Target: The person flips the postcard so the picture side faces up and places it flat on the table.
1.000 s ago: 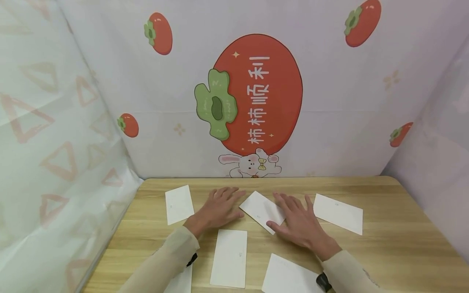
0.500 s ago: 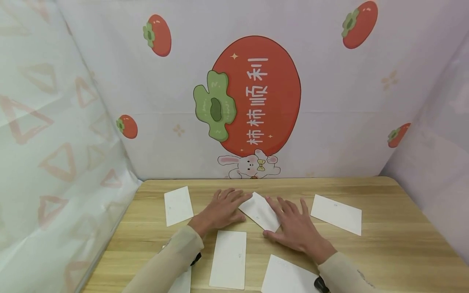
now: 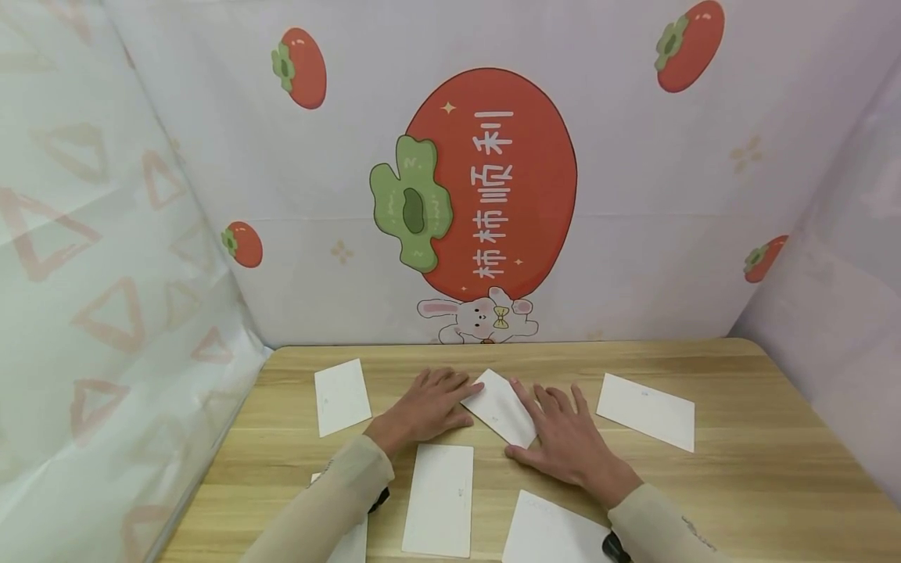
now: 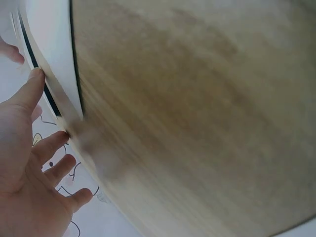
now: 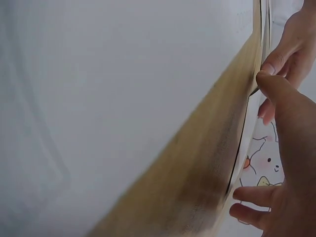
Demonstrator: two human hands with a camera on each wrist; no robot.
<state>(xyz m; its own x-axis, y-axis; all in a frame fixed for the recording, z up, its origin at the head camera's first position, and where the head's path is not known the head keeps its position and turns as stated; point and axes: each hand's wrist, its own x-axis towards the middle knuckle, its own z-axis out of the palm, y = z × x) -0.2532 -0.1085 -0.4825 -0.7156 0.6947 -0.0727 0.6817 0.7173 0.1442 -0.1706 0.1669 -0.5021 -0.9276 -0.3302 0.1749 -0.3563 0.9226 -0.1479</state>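
Observation:
Between the two hands a white paper rectangle (image 3: 501, 408), a card or an envelope, lies slantwise on the wooden table. My left hand (image 3: 425, 408) rests at its left side, fingers fairly straight, with the index fingertip touching the left corner. Over its right edge lies my right hand (image 3: 563, 439), index finger extended along the paper and thumb near the front corner; the fingers cover that edge. In the left wrist view the left hand (image 4: 34, 163) has its fingers spread. The right wrist view has the right hand (image 5: 291, 153) with fingers extended.
Other white paper rectangles lie around: one at the back left (image 3: 342, 397), one at the back right (image 3: 646, 410), one in front (image 3: 439, 500) and one at the front right (image 3: 556, 532). The left sleeve partly hides another (image 3: 352, 543). A printed cloth (image 3: 605, 297) hangs behind the table.
My left hand has moved right, bringing its index finger onto the paper's corner. My right hand has shifted slightly left over its right edge. The other papers lie as before.

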